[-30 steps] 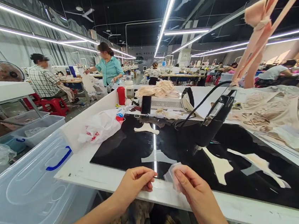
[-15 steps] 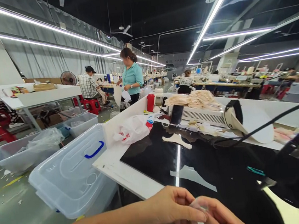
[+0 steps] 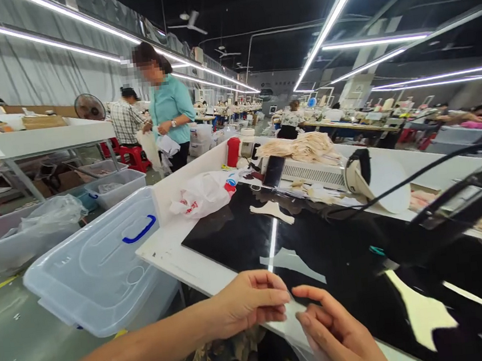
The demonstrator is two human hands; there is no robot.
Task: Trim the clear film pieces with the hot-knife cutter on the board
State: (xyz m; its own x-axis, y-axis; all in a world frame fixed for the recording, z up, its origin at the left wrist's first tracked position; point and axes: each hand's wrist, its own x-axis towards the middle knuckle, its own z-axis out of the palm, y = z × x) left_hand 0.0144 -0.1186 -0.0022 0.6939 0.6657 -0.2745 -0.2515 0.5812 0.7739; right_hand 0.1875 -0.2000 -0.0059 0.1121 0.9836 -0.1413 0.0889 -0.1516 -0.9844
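Note:
Just over the near edge of the black work surface point(image 3: 230, 242), my left hand point(image 3: 251, 303) pinches a thin, translucent whitish piece point(image 3: 297, 325) between thumb and fingers. My right hand point(image 3: 343, 330) is close on the right, its forefinger stretched out and the other fingers curled by the same piece. That piece hangs down beside the right fingers, and its lower end is partly hidden. Beyond the hands lie a pale grey shaped piece point(image 3: 293, 264) and a cream curved cut piece point(image 3: 272, 211). A pale yellow cut piece point(image 3: 422, 308) rests to the right.
A lidded clear bin point(image 3: 98, 258) stands left of the table. A plastic bag point(image 3: 203, 195), a phone point(image 3: 273, 171) and stacked cream pieces point(image 3: 300, 146) sit toward the back. A dark lamp-like arm point(image 3: 455, 209) reaches in from the right. A co-worker point(image 3: 171, 107) stands beyond.
My hands have drawn slightly apart; the right forefinger has straightened away from the left fingertips. The view has shifted. The standing co-worker has come nearer.

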